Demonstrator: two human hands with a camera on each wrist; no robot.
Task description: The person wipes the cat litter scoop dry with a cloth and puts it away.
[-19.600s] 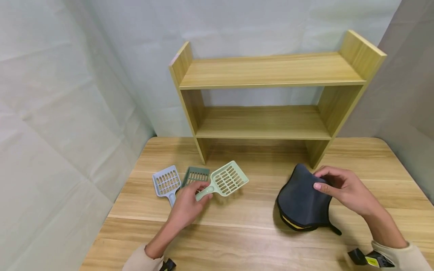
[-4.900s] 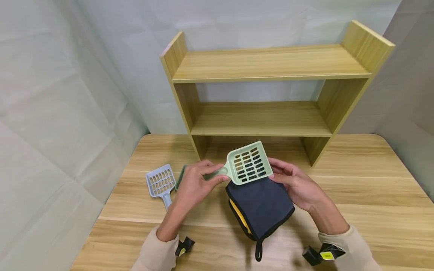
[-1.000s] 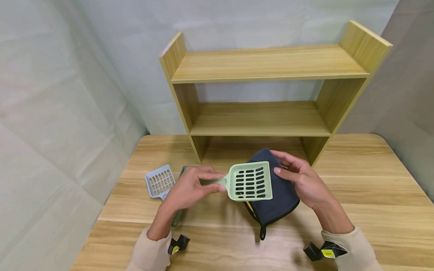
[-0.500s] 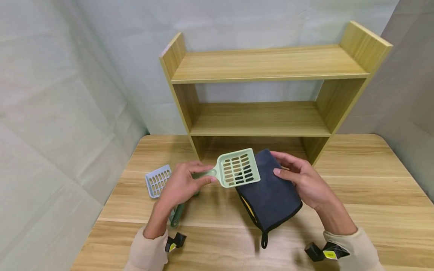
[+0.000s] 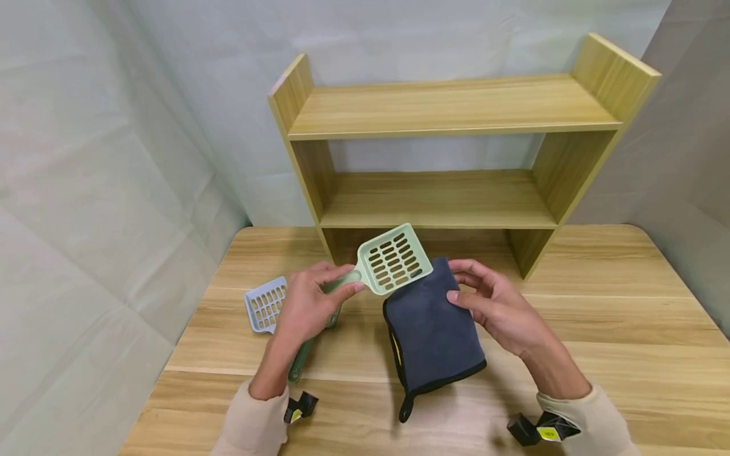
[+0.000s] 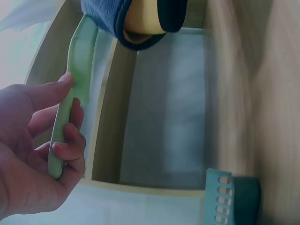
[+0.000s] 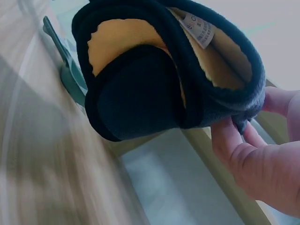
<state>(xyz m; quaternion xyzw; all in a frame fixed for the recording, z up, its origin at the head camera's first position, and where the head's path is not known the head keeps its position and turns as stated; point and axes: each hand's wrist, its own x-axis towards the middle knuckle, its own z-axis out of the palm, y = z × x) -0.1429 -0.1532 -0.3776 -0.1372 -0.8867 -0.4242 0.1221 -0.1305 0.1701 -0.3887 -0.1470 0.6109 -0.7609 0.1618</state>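
Observation:
My left hand [image 5: 310, 297] grips a light green litter scoop [image 5: 393, 258] by its handle, fingers curled round it in the left wrist view. The scoop's slotted head is raised above the table, its edge right at the cloth's upper corner. My right hand [image 5: 496, 307] pinches a folded dark blue cleaning cloth [image 5: 436, 335] by its upper right edge. Black trim and a hanging loop run along the cloth; in the right wrist view its folds show a yellow inner side [image 7: 122, 40] and a white label [image 7: 198, 29].
On the table's left lie a light blue litter scoop [image 5: 265, 308] and a dark green one [image 5: 299, 362], partly hidden by my left hand and forearm. A two-tier wooden shelf [image 5: 439, 218] stands at the back, its boards bare. Pale fabric sheets [image 5: 142, 158] hang around the table.
Over the last second the light green scoop has gone from lying over the cloth to up and left at its corner. The cloth has shifted slightly left. Earlier, it was farther right.

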